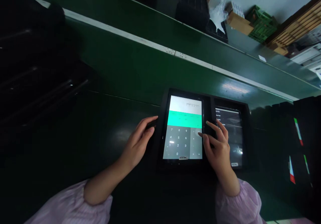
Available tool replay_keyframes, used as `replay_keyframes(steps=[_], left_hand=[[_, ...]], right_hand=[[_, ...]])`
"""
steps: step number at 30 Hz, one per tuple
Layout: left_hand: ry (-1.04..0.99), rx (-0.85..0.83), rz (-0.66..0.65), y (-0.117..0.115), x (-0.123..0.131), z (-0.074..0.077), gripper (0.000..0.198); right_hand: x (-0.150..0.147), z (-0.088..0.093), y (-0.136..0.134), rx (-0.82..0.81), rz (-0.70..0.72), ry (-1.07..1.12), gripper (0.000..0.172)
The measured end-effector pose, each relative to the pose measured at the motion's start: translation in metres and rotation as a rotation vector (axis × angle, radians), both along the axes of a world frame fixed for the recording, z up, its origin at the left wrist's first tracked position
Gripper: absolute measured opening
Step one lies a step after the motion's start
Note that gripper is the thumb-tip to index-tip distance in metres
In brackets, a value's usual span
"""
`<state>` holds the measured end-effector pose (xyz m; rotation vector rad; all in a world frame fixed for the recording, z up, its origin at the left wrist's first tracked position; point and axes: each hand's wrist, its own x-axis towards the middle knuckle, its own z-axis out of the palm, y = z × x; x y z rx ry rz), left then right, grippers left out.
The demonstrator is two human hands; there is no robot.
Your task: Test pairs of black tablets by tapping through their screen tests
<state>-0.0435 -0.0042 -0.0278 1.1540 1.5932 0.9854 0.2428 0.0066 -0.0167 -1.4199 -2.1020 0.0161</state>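
Near the front edge of the dark green surface (120, 70), flat in a black holder (160, 165): a lit tablet (184, 140) showing a calculator keypad, with a row of digits already in the white strip at the top. Just beside it, toward the right edge: a second tablet (229, 137) with a dim menu list, touched by neither hand. Left hand (136, 145) loosely spread, fingers (149, 121) resting against the lit tablet's left rim, gripping nothing. Right hand (218, 150) likewise open and empty, fingers (200, 134) pressing the grey right-hand column of keys. By the look of it: keypad entry under way, neighbouring unit not yet handled. At the left edge, stacked black trays (37, 67); beyond the far edge, a green crate (260, 25).
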Motion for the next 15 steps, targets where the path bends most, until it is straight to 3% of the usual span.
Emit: replay_keyframes(steps=[15], left_hand=[[-0.061, -0.006, -0.026, -0.0008, -0.0007, -0.0006, 0.045]], right_hand=[[-0.0011, 0.0070, -0.0076, -0.003, -0.072, 0.079, 0.034]])
